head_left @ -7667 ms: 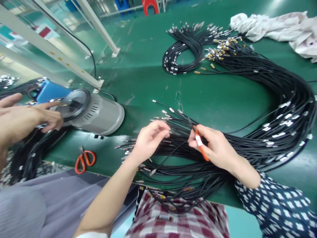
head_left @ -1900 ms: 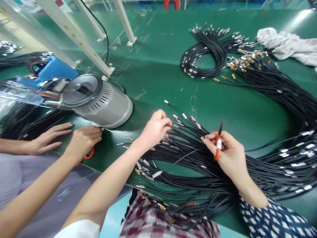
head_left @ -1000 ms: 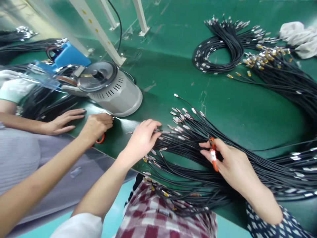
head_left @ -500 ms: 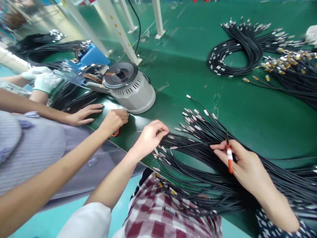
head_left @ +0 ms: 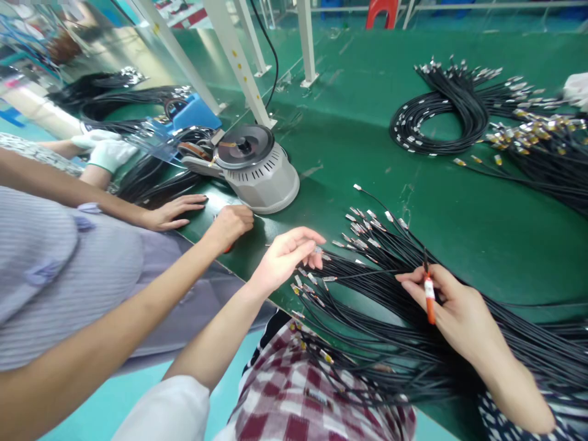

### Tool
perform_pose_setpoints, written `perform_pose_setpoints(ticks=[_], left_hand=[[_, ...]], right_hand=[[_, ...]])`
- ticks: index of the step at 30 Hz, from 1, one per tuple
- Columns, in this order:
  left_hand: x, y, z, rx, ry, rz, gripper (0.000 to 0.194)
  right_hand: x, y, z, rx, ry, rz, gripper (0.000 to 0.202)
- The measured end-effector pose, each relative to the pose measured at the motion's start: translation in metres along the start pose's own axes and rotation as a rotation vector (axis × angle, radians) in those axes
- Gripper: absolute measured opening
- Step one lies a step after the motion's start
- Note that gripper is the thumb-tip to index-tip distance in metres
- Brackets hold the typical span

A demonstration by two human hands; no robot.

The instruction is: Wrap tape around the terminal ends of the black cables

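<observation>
My left hand (head_left: 294, 256) is at the near edge of the bench, thumb and fingers closed around a small pale label (head_left: 318, 250) at the end of a black cable. The grip is partly hidden by the fingers. My right hand (head_left: 452, 306) keeps a small orange-handled tool (head_left: 429, 297) with a white band and dark tip in its palm. Its thumb and fingertips pinch a thin black cable. Beneath both hands spreads a thick bundle of black cables (head_left: 381, 294), whose tagged silver ends fan out toward the left.
A round grey tape dispenser (head_left: 264, 184) stands left of the cables, beside white metal posts (head_left: 307, 43). A co-worker's hands (head_left: 232, 226) rest near it. Gloved hands (head_left: 110, 153) work farther left. A coiled cable bundle (head_left: 404, 122) and yellow-tagged cables (head_left: 542, 131) lie at the back right.
The view has tilted up and shifted left, so things sit lower and farther right. The fingers of my left hand have lifted and straightened somewhat; my right hand keeps its hold.
</observation>
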State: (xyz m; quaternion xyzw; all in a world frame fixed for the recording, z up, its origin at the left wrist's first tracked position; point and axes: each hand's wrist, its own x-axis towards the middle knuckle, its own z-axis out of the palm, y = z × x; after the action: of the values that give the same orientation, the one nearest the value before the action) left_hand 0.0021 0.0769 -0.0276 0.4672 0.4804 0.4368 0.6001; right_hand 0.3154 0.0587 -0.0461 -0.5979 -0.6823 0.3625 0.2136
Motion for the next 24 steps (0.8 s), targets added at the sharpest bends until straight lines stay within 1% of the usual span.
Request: perform_pose_setpoints(ticks=[4,8,9,11,13,15,17,19,21,24], left_hand=[[0.000,-0.002,-0.001,-0.023,0.015,-0.007,0.023],[0.003,-0.001,0.000,-0.050,0.020,0.021,0.020],[0.003,-0.001,0.001,-0.056,0.018,0.024,0.020],[0.001,0.000,0.003,-0.070,0.015,0.030,0.019],[-0.002,0.001,0.005,-0.089,0.022,0.041,0.018],[-0.007,0.002,0.009,-0.102,0.049,0.058,0.016],[-0.012,0.005,0.013,-0.103,0.079,0.071,0.015],[-0.018,0.008,0.017,-0.100,0.099,0.077,0.015],[-0.024,0.011,0.020,-0.107,0.095,0.081,0.015],[-0.032,0.014,0.024,-0.129,0.053,0.103,0.013]], right_hand=[[-0.001,0.000,0.001,0.002,0.011,0.013,0.029],[-0.001,0.002,0.003,0.026,0.013,0.006,0.028],[-0.002,0.002,0.003,0.023,0.024,-0.003,0.028],[-0.003,-0.001,0.004,-0.023,0.084,-0.048,0.027],[-0.003,-0.011,0.004,-0.097,0.168,-0.143,0.029],[-0.002,-0.028,0.005,-0.181,0.202,-0.284,0.033],[0.001,-0.049,0.006,-0.274,0.169,-0.431,0.036],[0.006,-0.069,0.008,-0.386,0.130,-0.540,0.038],[0.011,-0.083,0.009,-0.484,0.113,-0.608,0.041],[0.016,-0.093,0.009,-0.592,0.088,-0.660,0.045]])
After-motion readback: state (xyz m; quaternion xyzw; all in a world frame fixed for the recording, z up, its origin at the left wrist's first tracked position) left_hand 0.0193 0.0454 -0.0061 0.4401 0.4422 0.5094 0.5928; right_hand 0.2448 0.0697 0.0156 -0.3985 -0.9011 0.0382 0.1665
